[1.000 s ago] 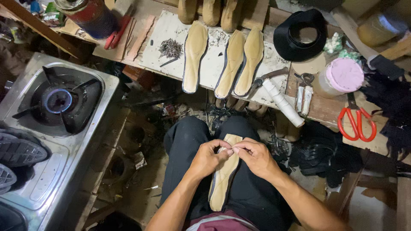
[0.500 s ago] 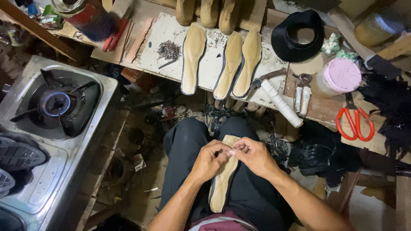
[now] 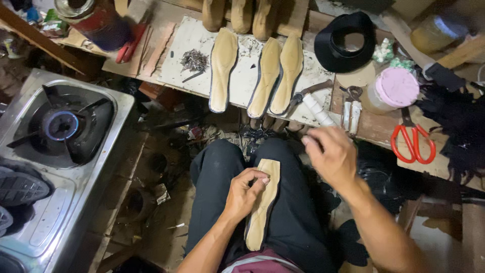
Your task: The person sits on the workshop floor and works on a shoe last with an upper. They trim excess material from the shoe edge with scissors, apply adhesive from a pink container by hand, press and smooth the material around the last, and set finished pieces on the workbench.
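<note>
Since half a second ago my right hand has left the insole and risen toward the tabletop, fingers loosely curled, holding nothing I can make out, near the white-handled tool. That tan, flat, foot-shaped insole lies lengthwise on my lap, across dark trousers. My left hand pinches its upper edge, fingers closed on it.

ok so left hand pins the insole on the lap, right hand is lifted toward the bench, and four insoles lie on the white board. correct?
Not quite: the head view shows three insoles on the white board, not four. The rest holds: the left hand pins the insole on the lap, and the right hand is lifted toward the bench.
</note>
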A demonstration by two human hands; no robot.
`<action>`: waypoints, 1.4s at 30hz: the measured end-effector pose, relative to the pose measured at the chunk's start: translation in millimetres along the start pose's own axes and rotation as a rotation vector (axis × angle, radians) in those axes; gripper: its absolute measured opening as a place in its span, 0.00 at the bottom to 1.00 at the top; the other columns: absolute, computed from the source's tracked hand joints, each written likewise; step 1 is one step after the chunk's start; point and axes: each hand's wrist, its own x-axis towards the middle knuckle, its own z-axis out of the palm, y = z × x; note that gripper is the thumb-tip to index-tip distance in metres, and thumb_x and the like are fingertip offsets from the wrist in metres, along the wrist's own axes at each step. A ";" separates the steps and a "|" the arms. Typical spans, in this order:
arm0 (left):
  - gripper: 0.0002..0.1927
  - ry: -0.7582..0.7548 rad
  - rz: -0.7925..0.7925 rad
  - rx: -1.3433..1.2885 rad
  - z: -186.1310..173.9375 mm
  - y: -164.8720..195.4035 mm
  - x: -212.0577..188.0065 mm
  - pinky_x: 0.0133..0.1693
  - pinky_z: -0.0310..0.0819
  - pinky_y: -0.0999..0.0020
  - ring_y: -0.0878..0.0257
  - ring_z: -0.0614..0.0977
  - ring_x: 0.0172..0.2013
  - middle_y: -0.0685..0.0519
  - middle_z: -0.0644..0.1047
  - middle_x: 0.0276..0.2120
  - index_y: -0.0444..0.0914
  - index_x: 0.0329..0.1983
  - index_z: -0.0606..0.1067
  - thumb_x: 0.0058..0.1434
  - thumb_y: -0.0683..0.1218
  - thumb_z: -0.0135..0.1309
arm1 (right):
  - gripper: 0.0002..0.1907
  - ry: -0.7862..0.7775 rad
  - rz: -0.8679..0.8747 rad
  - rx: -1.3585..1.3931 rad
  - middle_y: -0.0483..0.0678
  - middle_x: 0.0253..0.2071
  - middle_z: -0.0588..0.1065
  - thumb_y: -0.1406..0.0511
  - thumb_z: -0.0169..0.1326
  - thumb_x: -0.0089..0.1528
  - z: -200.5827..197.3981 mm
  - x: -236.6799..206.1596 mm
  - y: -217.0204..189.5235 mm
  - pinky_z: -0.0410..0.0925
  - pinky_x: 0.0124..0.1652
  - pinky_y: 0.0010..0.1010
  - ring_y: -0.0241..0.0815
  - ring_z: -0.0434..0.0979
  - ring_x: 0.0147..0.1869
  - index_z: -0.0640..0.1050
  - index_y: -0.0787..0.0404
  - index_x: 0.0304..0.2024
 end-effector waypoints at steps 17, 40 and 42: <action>0.07 -0.059 -0.082 -0.037 -0.1 -10.4 9.4 0.39 0.74 0.72 0.69 0.79 0.35 0.53 0.81 0.33 0.33 0.39 0.81 0.61 0.41 0.58 | 0.24 -0.008 0.068 0.237 0.62 0.46 0.75 0.65 0.57 0.64 -29.2 -59.5 -13.1 0.71 0.44 0.44 0.59 0.77 0.46 0.72 0.70 0.60; 0.15 -0.187 -0.359 -0.067 -11.3 17.3 4.5 0.25 0.63 0.72 0.72 0.70 0.22 0.59 0.75 0.23 0.37 0.48 0.79 0.58 0.43 0.65 | 0.13 -0.294 0.383 0.452 0.53 0.32 0.83 0.68 0.62 0.59 -33.4 -147.7 -54.9 0.76 0.33 0.34 0.45 0.87 0.32 0.82 0.66 0.45; 0.18 -0.162 -0.253 -0.030 -12.8 17.5 4.9 0.26 0.66 0.73 0.73 0.72 0.24 0.59 0.75 0.23 0.37 0.49 0.76 0.56 0.43 0.67 | 0.13 -0.210 -0.009 0.243 0.54 0.39 0.80 0.68 0.59 0.61 -45.4 -156.4 -52.7 0.75 0.36 0.35 0.46 0.84 0.37 0.78 0.66 0.47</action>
